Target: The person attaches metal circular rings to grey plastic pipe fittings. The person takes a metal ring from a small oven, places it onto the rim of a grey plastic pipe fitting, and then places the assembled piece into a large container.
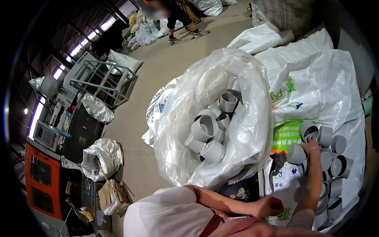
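Observation:
At the right, my right hand (311,145) reaches over a pile of short grey plastic pipe sleeves. Its fingers are closed at the lower rim of one grey pipe sleeve (306,127), partly inside the opening. More sleeves touch it, one pipe sleeve (296,153) to the left and another pipe sleeve (325,136) to the right. My left hand (270,206) is held close to my body with its fingers curled in, and no object shows in it. Ahead of it stands a large clear plastic bag (173,130), wide at the mouth, with several grey sleeves (213,151) inside.
White printed woven sacks (316,87) lie under the pile. An orange and grey machine (43,179) stands at the left beside an open white sack (103,156) and a metal frame (104,81). A person (177,17) walks at the far end near stacked bags (146,33).

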Motion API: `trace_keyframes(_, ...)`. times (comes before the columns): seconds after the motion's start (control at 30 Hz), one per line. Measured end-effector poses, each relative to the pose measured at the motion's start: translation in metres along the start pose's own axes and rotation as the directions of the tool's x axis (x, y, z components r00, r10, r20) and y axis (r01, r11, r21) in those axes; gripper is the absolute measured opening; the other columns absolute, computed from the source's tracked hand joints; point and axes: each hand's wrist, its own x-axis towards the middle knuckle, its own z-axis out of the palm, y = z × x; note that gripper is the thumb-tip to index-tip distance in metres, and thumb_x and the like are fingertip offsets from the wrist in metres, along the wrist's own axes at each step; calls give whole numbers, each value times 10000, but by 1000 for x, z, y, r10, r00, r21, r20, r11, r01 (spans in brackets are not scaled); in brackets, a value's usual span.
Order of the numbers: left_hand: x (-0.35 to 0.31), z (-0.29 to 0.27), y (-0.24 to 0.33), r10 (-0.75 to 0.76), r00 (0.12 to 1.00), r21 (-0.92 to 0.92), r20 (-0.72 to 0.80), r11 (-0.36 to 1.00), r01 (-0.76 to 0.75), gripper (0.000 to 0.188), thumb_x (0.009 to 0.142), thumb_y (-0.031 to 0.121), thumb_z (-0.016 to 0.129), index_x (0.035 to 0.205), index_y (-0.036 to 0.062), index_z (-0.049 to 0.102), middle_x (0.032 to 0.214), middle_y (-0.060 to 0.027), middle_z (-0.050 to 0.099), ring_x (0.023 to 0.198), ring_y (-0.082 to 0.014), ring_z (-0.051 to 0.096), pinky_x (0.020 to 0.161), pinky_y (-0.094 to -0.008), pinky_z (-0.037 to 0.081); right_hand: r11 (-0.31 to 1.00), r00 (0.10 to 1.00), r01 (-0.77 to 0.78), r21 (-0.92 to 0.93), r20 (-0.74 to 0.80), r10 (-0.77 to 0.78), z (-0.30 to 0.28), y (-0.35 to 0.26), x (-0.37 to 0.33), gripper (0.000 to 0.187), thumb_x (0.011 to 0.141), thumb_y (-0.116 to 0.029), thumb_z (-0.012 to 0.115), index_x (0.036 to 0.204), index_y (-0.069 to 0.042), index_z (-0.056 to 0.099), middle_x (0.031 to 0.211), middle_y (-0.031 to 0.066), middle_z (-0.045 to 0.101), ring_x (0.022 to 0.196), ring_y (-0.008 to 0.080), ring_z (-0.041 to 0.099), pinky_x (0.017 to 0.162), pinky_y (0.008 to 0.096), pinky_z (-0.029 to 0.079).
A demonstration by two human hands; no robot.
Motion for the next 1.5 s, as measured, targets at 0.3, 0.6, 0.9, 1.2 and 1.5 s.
trace_keyframes(0.3, 2, 1, -1, -150, 988, -90, 35, 984, 153, 128, 838, 97, 544, 931, 30, 599, 800, 1, 601, 778, -72, 530, 716, -227, 431, 911, 910, 406, 75, 58, -410, 105, 43, -88, 329, 824, -379, 528, 812, -65, 624, 632, 116, 523, 591, 277, 525, 535, 391, 429)
trace_keyframes(0.6, 1, 13, 9, -229, 966, -173, 116, 953, 247, 180, 841, 50, 477, 963, -25, 588, 872, -57, 605, 804, -100, 528, 745, -217, 394, 925, 911, 47, 376, -397, 115, 46, 133, -215, 363, 724, -466, 540, 810, -123, 624, 733, 119, 626, 665, 275, 606, 621, 396, 467)
trace_keyframes(0.9, 15, 28, -2, -218, 968, -128, 124, 964, 233, 187, 845, 60, 480, 972, -32, 581, 877, -59, 603, 813, -100, 529, 759, -227, 395, 762, 777, -604, 234, -39, 628, 36, 265, -132, 613, 728, -563, 506, 1112, -87, 552, 1175, 108, 529, 1173, 236, 428, 1011, 513, 98)
trace_keyframes(1.2, 29, 54, 0, -258, 948, -117, 187, 952, 282, 186, 846, 60, 466, 964, -25, 582, 860, -46, 594, 794, -99, 515, 753, -233, 394, 966, 998, 2, -259, 57, 13, 77, 229, -221, 486, 770, -566, 435, 706, -136, 654, 707, 85, 625, 784, 254, 596, 975, 553, 147)
trace_keyframes(1.5, 27, 63, 1, -352, 900, -68, 256, 922, 380, 179, 840, 38, 475, 976, -10, 582, 890, -39, 590, 805, -94, 516, 747, -225, 400, 943, 995, -57, 328, 101, 25, 15, 198, -213, 336, 747, -358, 579, 861, -45, 623, 843, 170, 613, 826, 310, 586, 694, 406, 449)
